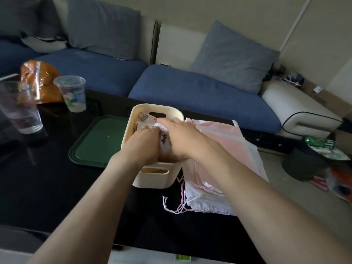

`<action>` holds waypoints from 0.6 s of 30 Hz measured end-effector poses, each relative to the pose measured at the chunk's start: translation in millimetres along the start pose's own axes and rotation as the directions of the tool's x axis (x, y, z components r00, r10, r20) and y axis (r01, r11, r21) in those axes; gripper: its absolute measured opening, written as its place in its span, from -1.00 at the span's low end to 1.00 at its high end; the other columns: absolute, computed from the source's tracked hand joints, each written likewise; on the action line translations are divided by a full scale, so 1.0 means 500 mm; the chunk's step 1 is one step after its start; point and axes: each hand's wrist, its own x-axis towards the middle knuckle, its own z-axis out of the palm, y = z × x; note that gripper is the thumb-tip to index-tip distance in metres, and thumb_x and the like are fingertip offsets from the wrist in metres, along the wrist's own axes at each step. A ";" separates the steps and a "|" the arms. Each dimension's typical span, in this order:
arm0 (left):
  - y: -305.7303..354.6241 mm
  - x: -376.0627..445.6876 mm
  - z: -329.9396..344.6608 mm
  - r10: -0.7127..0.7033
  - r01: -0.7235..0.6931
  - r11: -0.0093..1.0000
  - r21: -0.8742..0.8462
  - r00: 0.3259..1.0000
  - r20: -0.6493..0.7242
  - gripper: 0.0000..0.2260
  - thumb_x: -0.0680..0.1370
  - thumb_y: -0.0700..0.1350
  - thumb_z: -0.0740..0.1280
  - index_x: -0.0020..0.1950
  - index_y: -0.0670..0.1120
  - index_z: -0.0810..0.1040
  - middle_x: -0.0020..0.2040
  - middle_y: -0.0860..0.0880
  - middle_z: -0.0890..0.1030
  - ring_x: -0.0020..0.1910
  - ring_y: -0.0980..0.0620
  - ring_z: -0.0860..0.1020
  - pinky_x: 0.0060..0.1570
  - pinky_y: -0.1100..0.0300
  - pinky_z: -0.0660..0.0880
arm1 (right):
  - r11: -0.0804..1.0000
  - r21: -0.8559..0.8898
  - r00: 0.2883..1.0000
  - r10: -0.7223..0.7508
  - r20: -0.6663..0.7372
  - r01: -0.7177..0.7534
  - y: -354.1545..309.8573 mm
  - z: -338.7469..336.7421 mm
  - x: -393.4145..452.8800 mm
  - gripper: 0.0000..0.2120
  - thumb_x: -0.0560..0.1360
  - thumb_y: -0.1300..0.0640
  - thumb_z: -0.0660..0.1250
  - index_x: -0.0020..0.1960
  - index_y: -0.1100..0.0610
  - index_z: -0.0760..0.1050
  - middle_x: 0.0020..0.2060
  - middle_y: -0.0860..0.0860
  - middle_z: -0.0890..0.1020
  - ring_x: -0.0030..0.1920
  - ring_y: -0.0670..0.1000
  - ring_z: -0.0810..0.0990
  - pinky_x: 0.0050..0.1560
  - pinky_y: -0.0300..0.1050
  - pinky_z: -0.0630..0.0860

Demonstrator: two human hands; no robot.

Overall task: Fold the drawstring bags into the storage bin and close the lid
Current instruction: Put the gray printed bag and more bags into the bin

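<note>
I am reaching both arms forward over the black table (47,187) and working inside the cream storage bin (152,179), which is sitting just ahead of me at about twelve o'clock. My left hand (142,142) is curling its fingers down onto a folded printed drawstring bag (165,141) in the bin, gripping the fabric, while my right hand (181,138) is lying across the same bag with fingers bent over its top edge — pinching the white cloth near the middle of the bin. Another printed bag (143,117) is showing deeper in the bin toward its far wall. At about two o'clock from the bin, touching its right side, a pile of pink and white drawstring bags (219,141) is lying flat on the table, their cords (172,206) trailing toward me. The dark green lid (95,141) is lying at nine o'clock, just beside the bin. Farther left, two clear plastic cups (73,93) are standing — near an orange snack bag (41,79).
</note>
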 end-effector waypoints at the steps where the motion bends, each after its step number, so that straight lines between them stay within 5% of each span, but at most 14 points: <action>1: -0.001 0.000 0.000 -0.002 0.003 1.000 -0.015 1.000 0.017 -0.57 0.54 -0.09 0.32 0.41 -0.03 0.41 0.27 -0.12 0.51 0.23 -0.13 0.50 0.16 0.09 0.40 | 0.999 -0.029 0.996 0.022 0.090 -0.019 0.004 0.000 0.005 -0.34 0.44 -0.13 0.39 0.48 -0.05 0.30 0.31 0.01 0.52 0.37 0.14 0.43 0.43 0.24 0.22; 4: -0.005 0.002 -0.002 0.009 -0.007 1.000 -0.026 0.994 0.107 -0.61 0.56 -0.04 0.31 0.40 0.04 0.44 0.13 0.07 0.52 0.18 -0.02 0.49 0.10 0.16 0.33 | 0.988 -0.141 0.971 0.093 0.219 -0.062 0.002 0.020 0.023 -0.57 0.54 -0.02 0.37 0.37 0.06 0.45 0.26 0.10 0.55 0.36 0.15 0.43 0.43 0.44 0.13; 7: -0.013 0.011 -0.006 -0.049 0.048 0.999 0.010 0.987 0.151 -0.70 0.54 -0.04 0.34 0.27 0.01 0.55 0.09 0.01 0.58 0.17 -0.04 0.53 0.04 0.16 0.36 | 0.980 -0.196 0.976 0.079 0.203 -0.038 -0.008 0.032 0.044 -0.92 0.57 0.05 0.28 0.05 -0.09 0.44 0.00 0.09 0.49 0.35 0.20 0.42 0.42 0.51 -0.13; 10: 0.002 0.022 -0.008 -0.072 0.066 0.995 0.072 0.993 0.095 -0.70 0.54 -0.02 0.36 0.25 -0.05 0.58 0.19 -0.07 0.60 0.10 -0.07 0.53 0.07 0.12 0.44 | 0.965 -0.261 0.971 0.037 0.234 0.026 0.007 0.036 0.056 -0.88 0.54 -0.04 0.30 0.07 -0.08 0.46 -0.08 0.03 0.47 0.34 0.19 0.43 0.42 0.49 -0.18; 12: 0.026 0.022 -0.015 -0.103 0.097 0.994 -0.052 0.986 -0.130 -0.76 0.57 -0.06 0.30 0.16 -0.11 0.62 0.10 -0.12 0.63 -0.04 -0.08 0.52 -0.05 0.10 0.47 | 0.978 -0.207 0.970 0.053 0.237 -0.003 0.026 0.032 0.050 -0.68 0.49 -0.23 0.33 0.11 -0.05 0.50 -0.09 -0.05 0.55 0.25 0.07 0.45 0.46 0.46 -0.14; 15: 0.073 0.014 -0.022 -0.120 -0.006 0.968 -0.250 0.866 -0.485 -0.81 0.57 -0.14 0.26 0.00 -0.18 0.65 -0.08 -0.15 0.67 -0.12 -0.12 0.57 -0.12 0.08 0.45 | 0.996 0.072 0.998 0.056 -0.043 -0.053 0.070 0.007 0.018 -0.71 0.49 -0.29 0.34 0.09 -0.15 0.59 -0.21 -0.19 0.53 0.19 0.01 0.48 0.48 0.41 -0.07; 18: 0.140 -0.007 -0.020 -0.091 -0.165 0.937 -0.307 0.734 -0.673 -0.84 0.59 -0.18 0.24 -0.03 -0.17 0.61 -0.13 -0.06 0.63 -0.12 -0.04 0.51 -0.15 0.20 0.30 | 0.930 0.365 0.903 0.113 -0.416 0.052 0.143 -0.019 -0.026 -0.75 0.52 -0.03 0.41 0.18 -0.02 0.64 0.07 -0.06 0.66 0.18 -0.03 0.59 0.33 -0.09 0.40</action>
